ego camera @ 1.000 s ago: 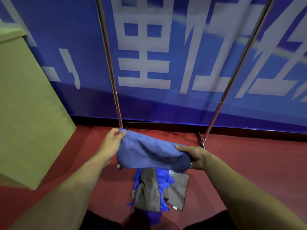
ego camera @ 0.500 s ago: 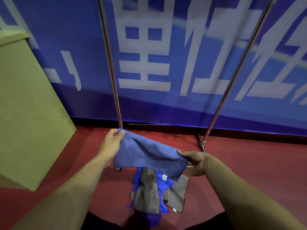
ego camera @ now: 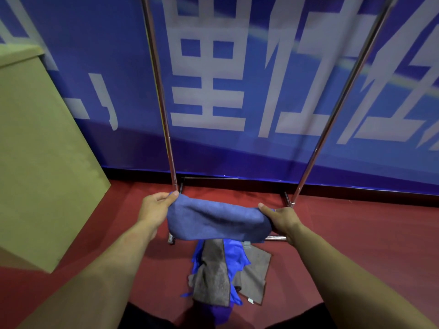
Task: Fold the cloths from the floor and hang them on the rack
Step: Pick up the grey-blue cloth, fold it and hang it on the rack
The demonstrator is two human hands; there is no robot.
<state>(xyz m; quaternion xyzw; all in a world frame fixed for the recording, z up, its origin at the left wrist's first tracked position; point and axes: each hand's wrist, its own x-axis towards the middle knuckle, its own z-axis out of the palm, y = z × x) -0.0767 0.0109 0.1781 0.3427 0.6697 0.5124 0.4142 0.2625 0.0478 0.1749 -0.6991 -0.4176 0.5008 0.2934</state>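
A folded blue-grey cloth (ego camera: 217, 220) hangs stretched between my two hands at about knee height. My left hand (ego camera: 155, 207) pinches its left end and my right hand (ego camera: 281, 219) grips its right end. Below it on the red floor lies a heap of grey cloths (ego camera: 213, 279) and bright blue cloths (ego camera: 235, 257). The metal rack (ego camera: 164, 103) rises just behind the held cloth, its two shiny uprights leaning apart toward the top; its top bar is out of view.
A tall tan cardboard box (ego camera: 40, 150) stands at the left. A blue banner with large white characters (ego camera: 213, 79) covers the wall behind the rack. The rack's base bar (ego camera: 275, 238) lies on the floor under my right hand.
The cloth's far edge has folded over toward me, so it now hangs shorter and rounder. Both hands kept their ends, my right hand rising to level with my left.
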